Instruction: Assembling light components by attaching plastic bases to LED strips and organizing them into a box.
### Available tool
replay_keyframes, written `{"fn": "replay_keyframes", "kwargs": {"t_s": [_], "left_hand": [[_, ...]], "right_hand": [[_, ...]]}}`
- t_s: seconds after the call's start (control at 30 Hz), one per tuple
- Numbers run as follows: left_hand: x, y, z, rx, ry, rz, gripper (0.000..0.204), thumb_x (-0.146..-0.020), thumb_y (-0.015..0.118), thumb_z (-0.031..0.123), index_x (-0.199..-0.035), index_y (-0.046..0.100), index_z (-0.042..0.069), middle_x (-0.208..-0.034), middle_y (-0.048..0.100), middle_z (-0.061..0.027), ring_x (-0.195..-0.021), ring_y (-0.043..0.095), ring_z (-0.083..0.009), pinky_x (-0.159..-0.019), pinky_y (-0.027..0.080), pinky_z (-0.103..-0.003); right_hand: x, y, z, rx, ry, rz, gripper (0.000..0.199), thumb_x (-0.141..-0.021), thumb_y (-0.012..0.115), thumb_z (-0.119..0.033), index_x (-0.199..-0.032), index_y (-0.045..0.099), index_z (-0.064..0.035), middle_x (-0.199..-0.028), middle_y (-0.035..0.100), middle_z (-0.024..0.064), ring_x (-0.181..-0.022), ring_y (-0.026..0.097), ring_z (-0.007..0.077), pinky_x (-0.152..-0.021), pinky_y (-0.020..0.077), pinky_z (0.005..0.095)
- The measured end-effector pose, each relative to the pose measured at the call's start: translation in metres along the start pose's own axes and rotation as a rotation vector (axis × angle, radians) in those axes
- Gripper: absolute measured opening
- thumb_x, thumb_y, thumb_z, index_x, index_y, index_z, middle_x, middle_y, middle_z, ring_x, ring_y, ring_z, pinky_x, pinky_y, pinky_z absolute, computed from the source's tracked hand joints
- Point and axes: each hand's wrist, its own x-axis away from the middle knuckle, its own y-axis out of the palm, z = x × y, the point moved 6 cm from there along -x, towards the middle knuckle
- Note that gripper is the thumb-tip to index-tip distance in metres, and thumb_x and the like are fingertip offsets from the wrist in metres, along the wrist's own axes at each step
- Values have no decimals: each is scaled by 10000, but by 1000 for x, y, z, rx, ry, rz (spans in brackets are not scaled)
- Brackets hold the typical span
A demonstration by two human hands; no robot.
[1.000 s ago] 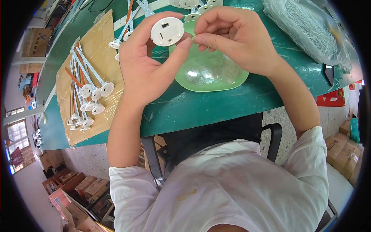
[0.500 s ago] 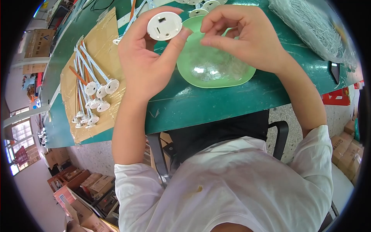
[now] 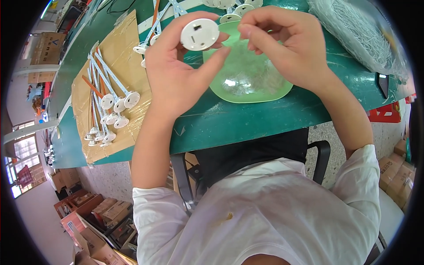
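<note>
A white round disc point(image 3: 200, 34) with small slots and a hole in its face is gripped in my left hand point(image 3: 174, 77), tilted up between thumb and fingers. To its right, over the far part of a green tray point(image 3: 259, 100), hovers my right hand point(image 3: 295, 51). Its thumb and index finger are pinched together; whatever may be between them is too small to make out. Inside the tray lie small clear pieces. The two hands do not touch.
Left of my hands, several strips with white round ends point(image 3: 107, 101) lie on a cardboard sheet point(image 3: 126, 57). More white discs point(image 3: 229, 17) sit beyond the tray. A clear bag of thin white strands point(image 3: 357, 37) and a black object point(image 3: 382, 84) are at the right of the green table point(image 3: 247, 119).
My left hand and the disc have shifted slightly right and nearer. My right hand has moved a little right, its fingertips still pinched. More discs show behind my left hand.
</note>
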Motion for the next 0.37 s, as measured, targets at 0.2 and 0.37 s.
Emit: {"fn": "replay_keyframes", "kwargs": {"t_s": [0.2, 0.37], "left_hand": [[7, 7, 8, -206, 170, -171, 579, -831, 657, -70, -1378, 472, -23, -1252, 614, -179, -1139, 607, -209, -929, 500, -319], [9, 20, 18, 172, 25, -200, 587, -987, 471, 100, -1504, 231, -43, -1428, 464, -246, -1321, 469, -314, -1144, 313, -423]], "right_hand": [[5, 2, -54, 360, 70, 65, 92, -832, 687, 23, -923, 686, 25, -828, 696, 54, -677, 648, 97, -621, 529, 210], [8, 9, -69, 608, -186, 42, 121, -790, 696, 56, -891, 700, -11, -819, 718, 70, -638, 683, 166, -608, 539, 212]]}}
